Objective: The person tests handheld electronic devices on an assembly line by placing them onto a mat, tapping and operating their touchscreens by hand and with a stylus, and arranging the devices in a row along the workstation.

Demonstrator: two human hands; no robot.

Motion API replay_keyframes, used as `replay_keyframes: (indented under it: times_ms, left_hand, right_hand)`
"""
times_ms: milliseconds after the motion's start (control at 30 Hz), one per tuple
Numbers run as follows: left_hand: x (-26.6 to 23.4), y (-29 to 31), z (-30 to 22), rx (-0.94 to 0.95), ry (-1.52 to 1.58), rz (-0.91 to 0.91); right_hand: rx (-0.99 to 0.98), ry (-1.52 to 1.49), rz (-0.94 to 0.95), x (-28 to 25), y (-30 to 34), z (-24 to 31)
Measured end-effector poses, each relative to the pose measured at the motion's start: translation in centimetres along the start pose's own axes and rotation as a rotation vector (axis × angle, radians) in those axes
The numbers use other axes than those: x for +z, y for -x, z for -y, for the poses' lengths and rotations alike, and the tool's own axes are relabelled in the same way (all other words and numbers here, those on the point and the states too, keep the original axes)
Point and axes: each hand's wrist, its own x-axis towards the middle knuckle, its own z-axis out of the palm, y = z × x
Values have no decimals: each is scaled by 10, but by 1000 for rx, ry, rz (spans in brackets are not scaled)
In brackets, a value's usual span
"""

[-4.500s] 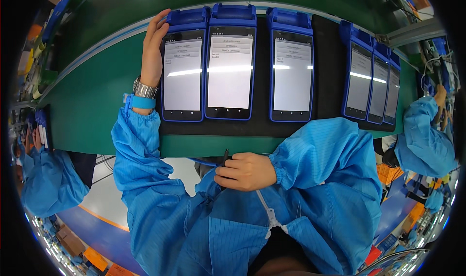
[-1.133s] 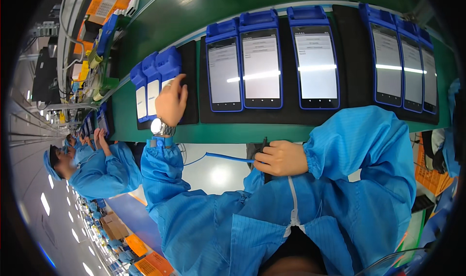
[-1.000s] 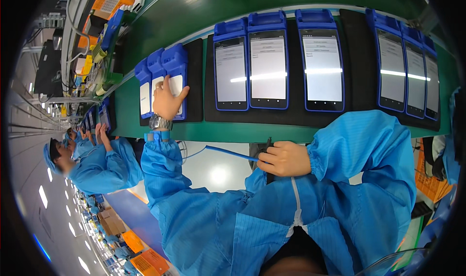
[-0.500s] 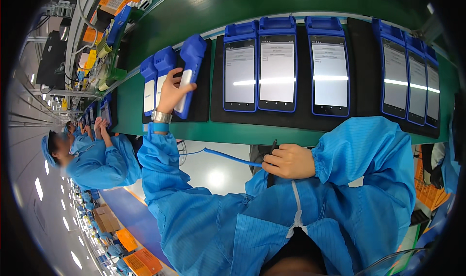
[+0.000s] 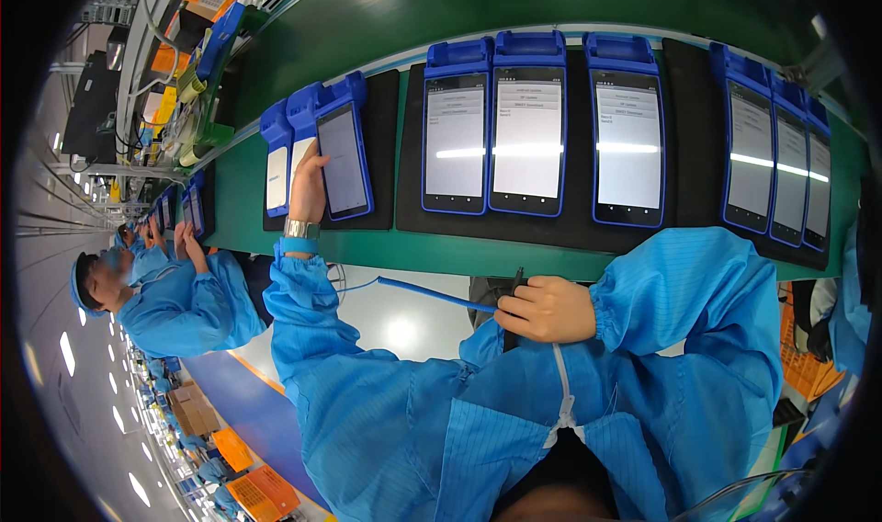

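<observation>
My left hand [image 5: 309,187] grips the left edge of a blue handheld terminal [image 5: 344,159]. Its dim grey screen faces up, and it lies over a black mat. Close beside that hand, two more blue terminals [image 5: 276,168] show pale label-like backs. A metal band and a blue strap [image 5: 300,232] circle my left wrist, and a blue cord [image 5: 423,291] runs from there toward my right hand. Near my body, my right hand [image 5: 549,309] is closed around a slim black object [image 5: 519,278]. Only its tip shows above the fingers, so its kind is unclear.
Three terminals with lit screens [image 5: 527,141] lie on a black mat [image 5: 571,219] ahead. Several overlap [image 5: 774,159] at the right. The green bench [image 5: 441,260] carries them. Racks with cables and orange boxes stand far left, where co-workers [image 5: 188,288] sit along the bench.
My left hand has turned the terminal over: its pale back showed before, and now its screen faces up, lowered toward the mat. My right hand stays in place.
</observation>
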Motion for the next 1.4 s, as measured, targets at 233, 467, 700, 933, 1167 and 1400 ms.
replay_keyframes:
  times_ms: [233, 467, 700, 933, 1167, 1400]
  left_hand:
    - [7, 33, 18, 69, 56, 74]
    - [-4, 25, 36, 196, 28, 104]
    - [-2, 24, 30, 153, 28, 52]
    - [15, 6, 10, 210, -61, 16]
    - [0, 7, 6, 159, -123, -101]
    - [-2, -15, 9, 97, -67, -302]
  right_hand:
    - [44, 8, -19, 0, 6, -2]
    - [-37, -18, -116, 9, 17, -32]
    - [-58, 57, -152, 8, 18, -30]
    - [25, 44, -59, 11, -3, 3]
    - [-5, 45, 13, 10, -16, 11]
    - [1, 36, 25, 12, -20, 12]
